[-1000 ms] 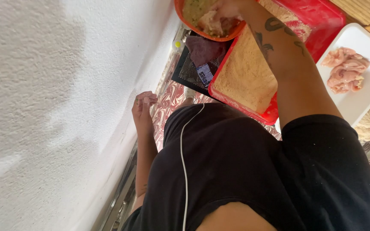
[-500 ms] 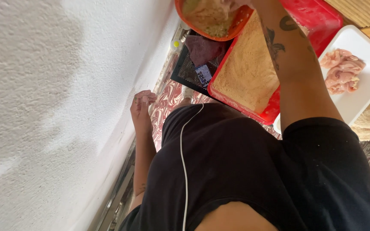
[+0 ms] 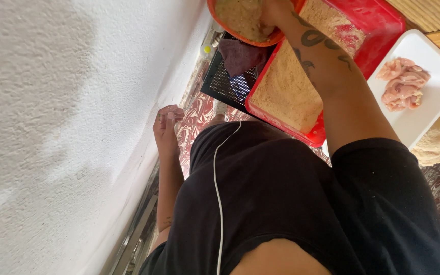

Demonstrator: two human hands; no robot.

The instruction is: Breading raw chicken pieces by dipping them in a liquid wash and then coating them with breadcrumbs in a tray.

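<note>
My right hand [image 3: 276, 11] reaches into an orange bowl [image 3: 240, 36] of yellowish batter at the top edge; its fingers are down in the mix and partly cut off by the frame. The tattooed forearm crosses a red tray [image 3: 378, 25] filled with breadcrumbs [image 3: 286, 91]. My left hand [image 3: 166, 125] hangs by the wall with fingers curled, holding nothing that I can see. A white tray [image 3: 434, 102] to the right holds raw chicken pieces [image 3: 401, 84].
Breaded pieces [image 3: 436, 140] lie beyond the white tray. A black mesh object [image 3: 225, 81] with a dark red cloth [image 3: 240, 56] sits under the bowl. A white rough wall [image 3: 52, 127] fills the left. My black shirt and a white cable [image 3: 216, 193] cover the lower middle.
My right hand lifted towards the breadcrumb tray, then came back down into the orange bowl. The left hand stayed curled near the wall.
</note>
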